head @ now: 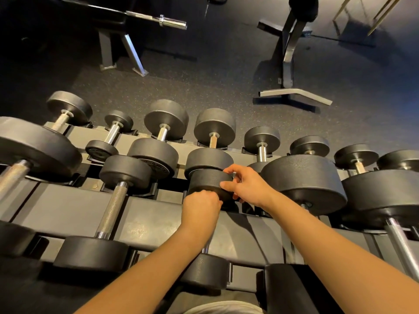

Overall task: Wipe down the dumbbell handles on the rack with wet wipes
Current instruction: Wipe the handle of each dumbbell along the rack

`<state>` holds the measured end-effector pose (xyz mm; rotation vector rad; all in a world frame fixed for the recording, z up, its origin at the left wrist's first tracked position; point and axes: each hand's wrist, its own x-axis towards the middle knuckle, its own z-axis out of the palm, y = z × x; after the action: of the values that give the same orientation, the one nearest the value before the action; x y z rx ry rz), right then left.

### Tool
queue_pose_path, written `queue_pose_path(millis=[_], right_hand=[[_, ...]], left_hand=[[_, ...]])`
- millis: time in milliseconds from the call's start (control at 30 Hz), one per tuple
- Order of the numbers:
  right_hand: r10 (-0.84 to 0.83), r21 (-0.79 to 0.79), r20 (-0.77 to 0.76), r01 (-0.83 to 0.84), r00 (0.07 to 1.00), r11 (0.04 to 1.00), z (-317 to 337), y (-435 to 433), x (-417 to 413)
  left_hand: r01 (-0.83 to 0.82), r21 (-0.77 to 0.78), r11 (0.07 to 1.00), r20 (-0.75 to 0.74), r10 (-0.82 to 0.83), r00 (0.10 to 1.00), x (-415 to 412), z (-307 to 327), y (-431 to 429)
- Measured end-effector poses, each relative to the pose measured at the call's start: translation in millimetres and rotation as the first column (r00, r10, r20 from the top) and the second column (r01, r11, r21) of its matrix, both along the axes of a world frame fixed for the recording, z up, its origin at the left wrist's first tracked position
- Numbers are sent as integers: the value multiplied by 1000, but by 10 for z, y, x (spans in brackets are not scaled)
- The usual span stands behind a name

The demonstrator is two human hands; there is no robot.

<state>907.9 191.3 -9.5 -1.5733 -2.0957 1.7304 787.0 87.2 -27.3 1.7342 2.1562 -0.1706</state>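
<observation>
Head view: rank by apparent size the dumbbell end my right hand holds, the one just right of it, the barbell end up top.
Largest: neighbour dumbbell end.
Then: held dumbbell end.
Smallest: barbell end, though it's farther away.

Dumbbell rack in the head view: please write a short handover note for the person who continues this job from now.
Left hand: curled in a fist round the handle of a near-row dumbbell, just under its far head.
Right hand: grips the rim of that far head.
Wet wipe: not visible; perhaps inside the left fist.
Done: cannot tell which handles are already wiped.
Left: finish this handle, then do the other handles on the rack.
</observation>
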Motion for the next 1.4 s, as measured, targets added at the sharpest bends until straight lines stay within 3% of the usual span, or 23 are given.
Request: queue_pose_path(millis=[133, 200, 300, 333, 400, 467, 500, 567, 633, 733, 933, 1067, 1167, 1400], right_hand=[[-3, 1, -12, 3, 1000, 1000, -16, -3, 10], [-5, -1, -26, 5, 1000, 1000, -33, -9, 26], [-13, 7, -48, 14, 999, 1000, -89, -29, 58], [-18, 6, -56, 18, 998, 1000, -110, -38, 71], [-17, -13, -77, 16, 997, 1000, -139, -58, 97], [-5, -28, -105, 3, 994, 1000, -147, -78, 115], [2, -24, -114, -5, 993, 1000, -146, -86, 120], [8, -8, -126, -9, 992, 1000, -145, -89, 120], [6, -2, -136, -6, 991, 1000, -147, -92, 120], [-5, 3, -138, 5, 990, 1000, -159, -110, 124], [3, 9, -128, -2, 992, 1000, -174, -119, 143], [-30, 15, -116, 32, 993, 999, -222, -149, 125], [-50, -16, -125, 48, 991, 999, -230, -140, 123], [-88, -43, -142, 82, 986, 996, -252, -148, 142]], left_hand=[[326, 97, 941, -123, -313, 942, -86, -18, -27], [483, 224, 847, -217, -440, 871, -180, -162, -35], [619, 338, 709, -166, -603, 780, -390, -128, -85], [546, 397, 738, -80, -565, 822, -450, -91, -117], [172, 427, 888, 210, -282, 936, -556, 21, -183], [-137, 278, 951, 458, -6, 889, -684, 48, -196], [-195, 240, 951, 518, 45, 854, -730, 42, -205], [-100, 320, 942, 436, -53, 898, -752, 63, -210], [161, 480, 862, 164, -269, 949, -680, 95, -205], [437, 473, 765, -10, -492, 871, -506, 18, -167], [385, 385, 839, 216, -488, 846, -342, -69, -173], [498, 314, 808, 158, -561, 812, -453, -31, -280], [431, 286, 856, 79, -470, 879, -434, -111, -206], [295, 267, 917, 144, -341, 929, -348, -117, -135]])
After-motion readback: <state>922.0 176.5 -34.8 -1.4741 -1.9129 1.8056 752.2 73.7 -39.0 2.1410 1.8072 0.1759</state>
